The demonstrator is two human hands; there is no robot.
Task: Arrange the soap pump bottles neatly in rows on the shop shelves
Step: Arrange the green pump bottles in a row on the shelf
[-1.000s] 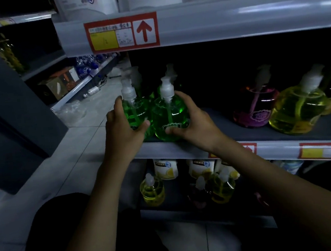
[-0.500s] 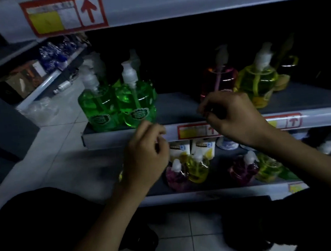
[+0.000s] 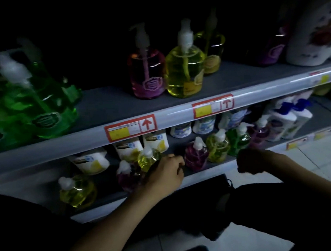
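On the upper shelf stand green pump bottles at the left, and a pink bottle beside a yellow bottle in the middle. The lower shelf holds several small pump bottles: yellow, purple, yellow, purple, yellow and green. My left hand hovers with curled fingers just in front of the small purple and yellow bottles, holding nothing. At the lower shelf's front edge, my right hand is a closed fist, below the green bottle.
White refill pouches lie behind the small bottles. White bottles with blue pumps stand at the lower right, and a large white bottle at the upper right. Tiled floor shows to the right. The scene is dim.
Both hands have let go of the green bottles and dropped from the upper shelf to the lower one. My view has shifted right and down.
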